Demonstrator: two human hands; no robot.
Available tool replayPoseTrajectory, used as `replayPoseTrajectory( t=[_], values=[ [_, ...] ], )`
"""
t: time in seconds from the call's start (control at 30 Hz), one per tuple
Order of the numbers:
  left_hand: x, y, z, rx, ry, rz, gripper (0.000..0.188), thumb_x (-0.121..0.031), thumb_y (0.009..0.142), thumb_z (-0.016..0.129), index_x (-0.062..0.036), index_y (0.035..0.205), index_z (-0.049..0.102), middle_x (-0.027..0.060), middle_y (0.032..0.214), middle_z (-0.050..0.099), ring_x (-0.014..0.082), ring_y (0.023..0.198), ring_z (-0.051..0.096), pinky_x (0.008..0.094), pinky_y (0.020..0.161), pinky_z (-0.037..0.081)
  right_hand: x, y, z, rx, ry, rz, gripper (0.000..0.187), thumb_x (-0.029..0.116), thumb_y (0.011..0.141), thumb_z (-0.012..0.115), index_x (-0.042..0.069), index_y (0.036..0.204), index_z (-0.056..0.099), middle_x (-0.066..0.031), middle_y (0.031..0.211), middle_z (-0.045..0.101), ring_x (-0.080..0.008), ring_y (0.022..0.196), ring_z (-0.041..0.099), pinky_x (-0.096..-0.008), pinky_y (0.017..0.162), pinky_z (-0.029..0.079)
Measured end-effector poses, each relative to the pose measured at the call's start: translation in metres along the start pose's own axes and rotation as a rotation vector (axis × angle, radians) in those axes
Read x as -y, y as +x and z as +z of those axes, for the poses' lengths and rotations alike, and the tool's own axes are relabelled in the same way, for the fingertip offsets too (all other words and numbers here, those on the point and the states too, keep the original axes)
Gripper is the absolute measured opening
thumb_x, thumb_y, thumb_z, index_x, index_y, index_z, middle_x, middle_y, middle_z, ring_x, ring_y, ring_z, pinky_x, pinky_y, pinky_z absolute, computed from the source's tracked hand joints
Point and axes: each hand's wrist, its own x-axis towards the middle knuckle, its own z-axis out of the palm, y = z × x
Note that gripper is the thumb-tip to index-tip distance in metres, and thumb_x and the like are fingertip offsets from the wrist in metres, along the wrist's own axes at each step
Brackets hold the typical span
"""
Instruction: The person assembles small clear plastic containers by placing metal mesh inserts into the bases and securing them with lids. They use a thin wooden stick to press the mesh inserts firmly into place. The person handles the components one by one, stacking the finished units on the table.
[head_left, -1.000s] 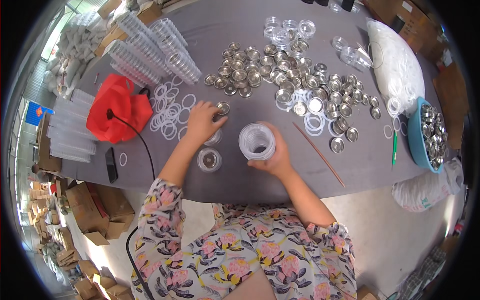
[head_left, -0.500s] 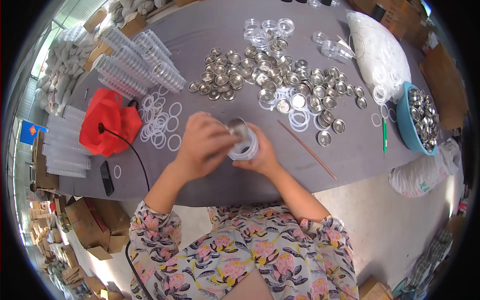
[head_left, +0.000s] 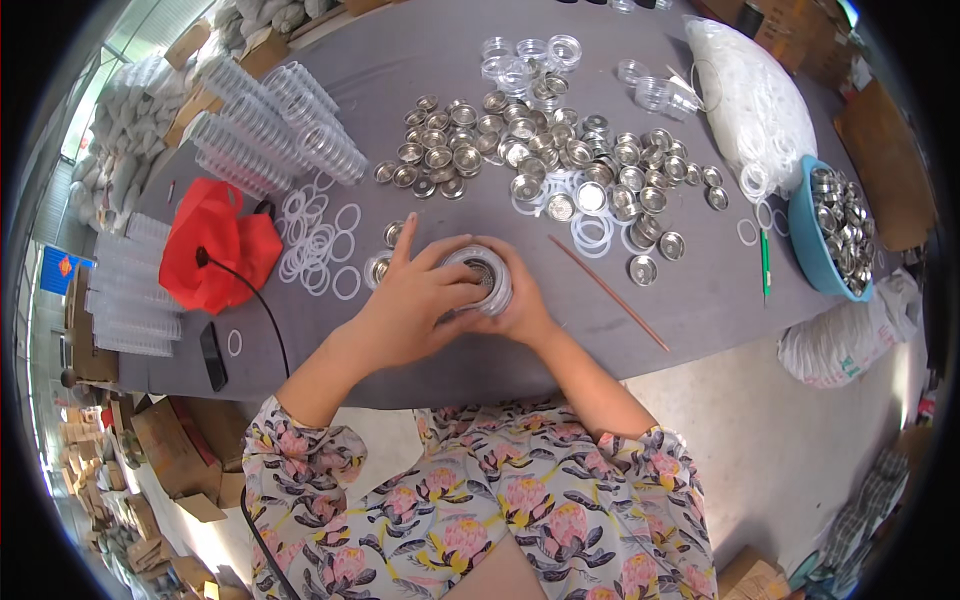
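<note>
We cannot see all of the metal cup (head_left: 486, 267), since the left hand (head_left: 415, 305) covers part of it; one piece left of that hand, a round jar (head_left: 377, 271), is partly hidden too. The heaped metal cups (head_left: 520, 128) overlap too much for us to count. We count one brown stick (head_left: 608, 293), one green pen (head_left: 766, 266), one black phone (head_left: 213, 357) and one blue basin (head_left: 803, 235) on the bench (head_left: 480, 375). At the centre of the frame, the right hand (head_left: 515, 295) is curled around a clear container (head_left: 500, 292), touching its right side. The left hand's fingers reach into its mouth, at the metal cup; whether they pinch it, we cannot tell.
</note>
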Motion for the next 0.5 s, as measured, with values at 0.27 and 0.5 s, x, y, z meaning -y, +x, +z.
replayPoseTrajectory(
  t=[0.27, 0.5],
  values=[
    [0.048, -0.023, 0.033, -0.727, -1.454, -0.492, 0.014, -0.014, 0.085, 0.061, -0.0073, 0.097, 0.065, 0.006, 0.096, 0.064, 0.0201, 0.098, 0.057, 0.034, 0.094, 0.038, 0.005, -0.001, -0.003, 0.054, -0.214, 0.067, 0.086, 0.016, 0.051, 0.086, 0.004, 0.124, 0.043, -0.0097, 0.115, 0.055, -0.0214, 0.108, 0.053, -0.0339, 0.093, 0.042],
    [0.1, -0.073, 0.053, -0.567, -0.254, -0.582, 0.017, -0.013, 0.083, 0.061, 0.0002, 0.093, 0.063, 0.0084, 0.082, 0.062, 0.0221, 0.082, 0.056, 0.0304, 0.075, 0.041, 0.0, -0.001, -0.004, 0.032, -0.23, 0.047, 0.084, 0.019, 0.051, 0.086, 0.005, 0.123, 0.045, -0.011, 0.114, 0.055, -0.0235, 0.106, 0.055, -0.0343, 0.091, 0.044]
  ],
)
